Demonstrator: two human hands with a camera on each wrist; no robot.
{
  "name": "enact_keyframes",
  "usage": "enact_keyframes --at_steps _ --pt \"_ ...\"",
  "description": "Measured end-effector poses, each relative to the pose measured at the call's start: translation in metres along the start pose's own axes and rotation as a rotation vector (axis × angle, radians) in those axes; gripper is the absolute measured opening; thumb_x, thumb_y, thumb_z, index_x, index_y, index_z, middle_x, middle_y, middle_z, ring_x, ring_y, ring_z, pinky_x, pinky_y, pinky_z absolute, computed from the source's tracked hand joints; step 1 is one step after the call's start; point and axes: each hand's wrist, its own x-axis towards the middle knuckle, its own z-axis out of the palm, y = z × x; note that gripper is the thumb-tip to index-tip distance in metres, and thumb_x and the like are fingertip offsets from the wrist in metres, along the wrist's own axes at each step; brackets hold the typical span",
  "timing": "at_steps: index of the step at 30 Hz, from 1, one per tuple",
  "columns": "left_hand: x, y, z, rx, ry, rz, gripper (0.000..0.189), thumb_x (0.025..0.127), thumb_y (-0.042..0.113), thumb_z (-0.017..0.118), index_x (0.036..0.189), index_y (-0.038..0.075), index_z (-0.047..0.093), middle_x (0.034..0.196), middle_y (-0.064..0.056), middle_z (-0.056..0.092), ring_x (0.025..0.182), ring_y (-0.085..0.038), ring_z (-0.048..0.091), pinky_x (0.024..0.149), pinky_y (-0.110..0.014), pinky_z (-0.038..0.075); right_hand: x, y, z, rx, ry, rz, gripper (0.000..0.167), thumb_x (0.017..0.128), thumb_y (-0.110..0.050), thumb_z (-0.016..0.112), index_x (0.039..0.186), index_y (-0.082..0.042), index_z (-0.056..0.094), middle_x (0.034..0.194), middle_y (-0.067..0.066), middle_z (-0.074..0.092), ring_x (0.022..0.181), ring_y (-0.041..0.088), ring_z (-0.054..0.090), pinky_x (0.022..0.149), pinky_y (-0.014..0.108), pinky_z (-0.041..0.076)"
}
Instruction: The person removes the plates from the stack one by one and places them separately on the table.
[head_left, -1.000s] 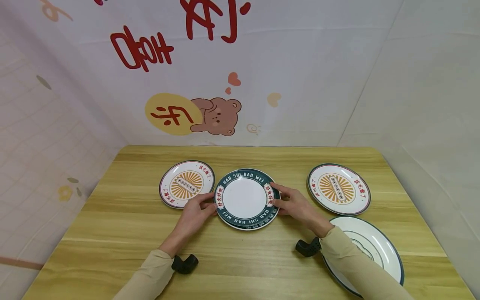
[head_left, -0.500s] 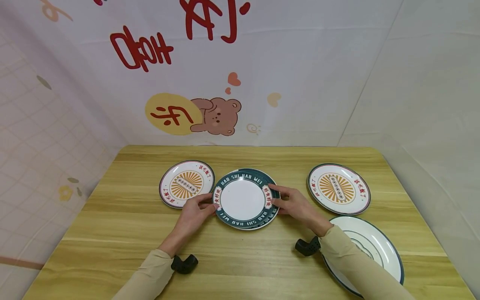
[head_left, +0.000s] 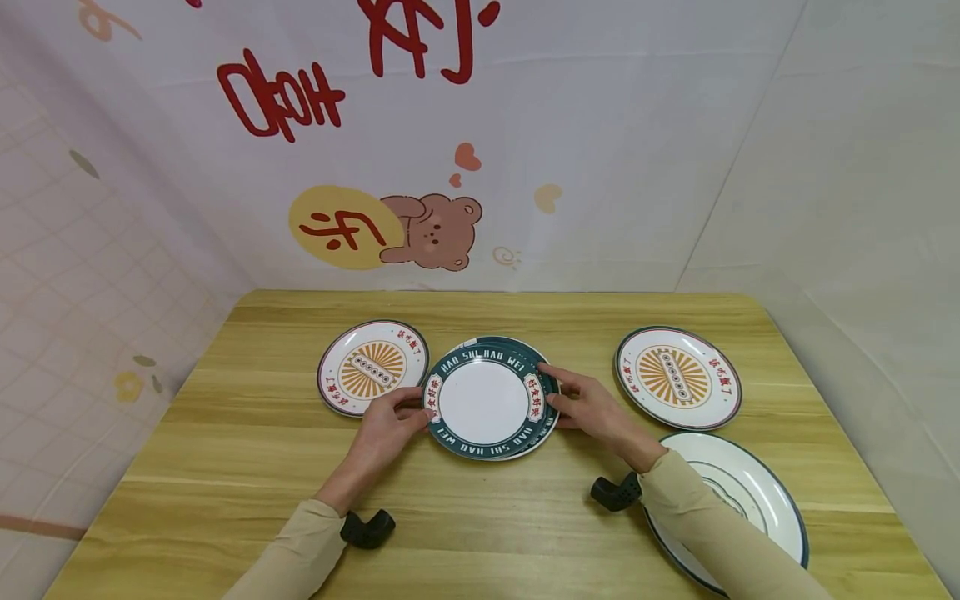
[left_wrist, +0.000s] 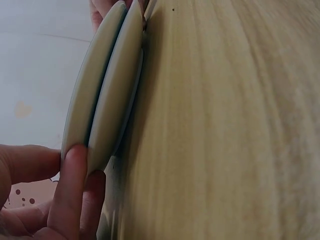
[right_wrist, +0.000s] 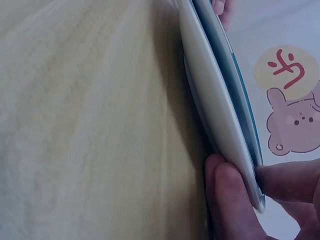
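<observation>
A white plate with a dark green lettered rim [head_left: 484, 450] lies at the middle of the table, on top of another green-rimmed plate [head_left: 545, 425] that peeks out at its right. The left wrist view shows the upper plate [left_wrist: 92, 75] and lower plate [left_wrist: 117, 90] stacked, with a further thin rim below them. My left hand [head_left: 386, 432] holds their left edge, thumb on top and fingers along the sides and beneath. At the right edge my right hand [head_left: 596, 410] pinches them, its thumb against the rim and fingers [right_wrist: 235, 195] under the lower plate.
White plates with an orange sunburst stand at the back left [head_left: 372, 329] and back right [head_left: 712, 408]. A larger white plate [head_left: 780, 517] at the front right is partly covered by my right sleeve. A printed cloth wall [head_left: 615, 167] rises behind the wooden table [head_left: 480, 533].
The top green-rimmed plate has slid slightly left over the one beneath, baring more of the lower rim on the right. Both hands stay nearly in place.
</observation>
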Motion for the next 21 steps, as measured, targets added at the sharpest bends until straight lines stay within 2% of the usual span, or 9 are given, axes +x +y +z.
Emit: enact_keyframes --at_steps 7,21 --pt "-0.0016 0.0011 -0.0016 -0.086 0.001 -0.037 0.044 0.096 -0.004 0.067 0.138 -0.01 0.056 0.125 -0.027 0.061 0.106 -0.028 0.067 0.086 -0.033 0.061 0.0022 -0.0014 -0.0004 -0.064 0.021 0.012 0.066 0.103 -0.004 0.06 0.163 -0.01 0.033 0.117 0.025 0.052 0.094 0.022 0.065 0.082 0.037 0.063" --pt "-0.0041 0.001 -0.0042 -0.127 0.023 -0.039 0.044 0.095 -0.005 0.066 0.137 -0.013 0.054 0.118 -0.026 0.062 0.097 -0.023 0.068 0.082 -0.03 0.062 0.0011 -0.0016 -0.0005 -0.101 0.017 0.01 0.069 0.102 -0.003 0.061 0.163 -0.007 0.029 0.117 0.025 0.056 0.09 0.021 0.066 0.079 0.037 0.063"
